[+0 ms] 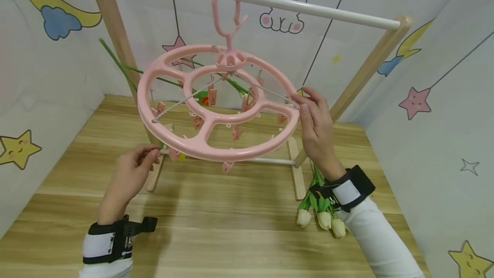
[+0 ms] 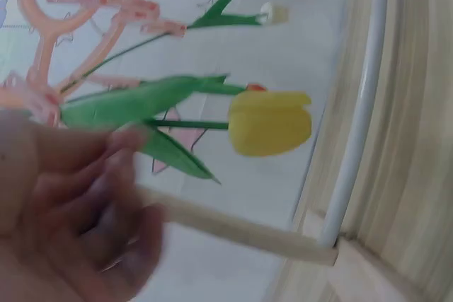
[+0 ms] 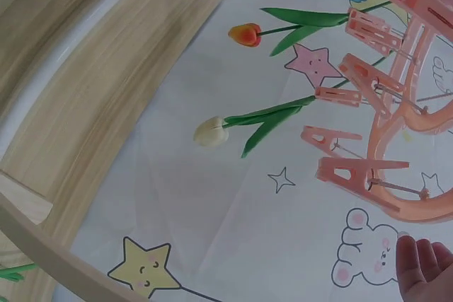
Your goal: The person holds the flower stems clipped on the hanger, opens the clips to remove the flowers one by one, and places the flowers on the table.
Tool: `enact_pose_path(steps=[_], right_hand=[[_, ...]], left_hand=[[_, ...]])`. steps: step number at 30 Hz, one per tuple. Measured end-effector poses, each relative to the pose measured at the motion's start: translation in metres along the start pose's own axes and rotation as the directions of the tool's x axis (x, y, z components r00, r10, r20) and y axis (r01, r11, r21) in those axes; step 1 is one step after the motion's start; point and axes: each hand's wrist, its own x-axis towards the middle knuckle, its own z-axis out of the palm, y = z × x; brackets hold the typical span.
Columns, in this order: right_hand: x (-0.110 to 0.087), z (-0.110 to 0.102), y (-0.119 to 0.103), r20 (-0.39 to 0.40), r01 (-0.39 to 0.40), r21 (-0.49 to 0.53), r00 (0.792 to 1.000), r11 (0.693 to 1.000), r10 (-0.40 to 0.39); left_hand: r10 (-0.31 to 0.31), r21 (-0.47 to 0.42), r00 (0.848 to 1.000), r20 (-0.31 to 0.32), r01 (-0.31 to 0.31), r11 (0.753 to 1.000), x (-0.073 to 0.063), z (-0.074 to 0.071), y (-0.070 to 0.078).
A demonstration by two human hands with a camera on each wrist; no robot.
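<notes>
A round pink clip hanger (image 1: 225, 154) with many clothes pegs hangs from a white rail (image 1: 308, 8). My right hand (image 1: 318, 130) holds its rim at the right, thumb and forefinger against it. In the right wrist view only some fingers (image 3: 423, 263) show. My left hand (image 1: 133, 168) is at the hanger's front left, by a peg (image 1: 174, 154). There a yellow tulip (image 2: 269, 124) hangs head down. The left fingertips, blurred, are at its green leaf (image 2: 127, 102), with no grip visible. A white tulip (image 3: 211, 132) and an orange tulip (image 3: 245, 35) also hang head down.
Wooden posts (image 1: 370, 70) carry the rail above a wood-grain table (image 1: 231, 226). Several white tulips (image 1: 324, 220) lie on the table at the right, below my right wrist. The rack's feet (image 1: 296, 179) and a low white bar (image 1: 266, 161) stand behind. Patterned walls surround the table.
</notes>
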Motion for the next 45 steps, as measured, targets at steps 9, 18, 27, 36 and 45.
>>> enact_pose_path(steps=[9,18,27,36,45], right_hand=[[-0.001,-0.003,0.010,0.062,-0.096,0.016,0.994,0.995,0.094],[-0.005,-0.006,0.014,0.089,-0.141,0.008,0.986,0.990,0.140],[-0.012,-0.006,0.018,0.146,-0.164,-0.029,0.975,0.986,0.167],[-0.016,-0.007,0.018,0.189,-0.201,-0.043,0.960,0.979,0.206],[-0.023,-0.004,0.022,0.214,-0.228,-0.039,0.949,0.973,0.231]], left_hand=[[0.069,-0.398,0.974,-0.217,-0.153,0.905,0.005,0.009,0.027],[0.242,-0.587,0.949,-0.202,-0.315,0.746,0.021,0.013,0.042],[0.302,-0.588,0.925,-0.231,-0.380,0.714,0.018,0.030,0.046],[0.373,-0.426,0.920,-0.121,-0.387,0.818,0.012,0.051,0.052],[0.479,-0.373,0.873,-0.091,-0.476,0.797,0.011,0.069,0.060]])
